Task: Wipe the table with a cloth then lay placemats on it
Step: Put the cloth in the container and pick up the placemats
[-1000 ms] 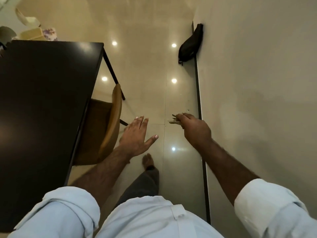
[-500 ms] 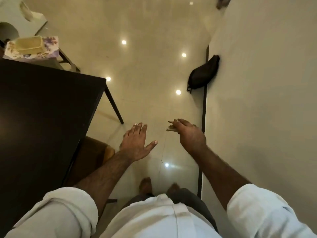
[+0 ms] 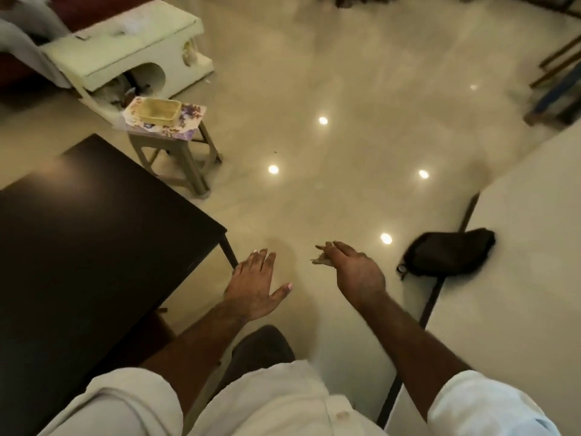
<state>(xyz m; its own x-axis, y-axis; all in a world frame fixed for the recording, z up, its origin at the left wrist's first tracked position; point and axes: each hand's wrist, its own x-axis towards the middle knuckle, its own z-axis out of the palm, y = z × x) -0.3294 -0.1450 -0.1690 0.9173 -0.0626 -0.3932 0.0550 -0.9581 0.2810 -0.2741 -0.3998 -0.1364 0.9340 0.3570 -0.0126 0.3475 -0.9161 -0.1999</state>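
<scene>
A scrap (image 3: 320, 262) is pinched in the right hand (image 3: 356, 273), likely for discarding; the left hand (image 3: 254, 286) is held flat, released, beside the table (image 3: 94, 247); floral placemats (image 3: 192, 116) are seemingly kept on a stool (image 3: 191, 165)

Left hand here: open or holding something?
Open. The left hand has straight fingers and a spread thumb, touching nothing, beside the table corner. The right hand pinches small scraps.

We see dim, warm light, round glare spots on the glossy floor (image 3: 314, 209) beyond the pinch of our right hand (image 3: 355, 273), and blur smearing the black bag (image 3: 446, 253) right of it.
</scene>
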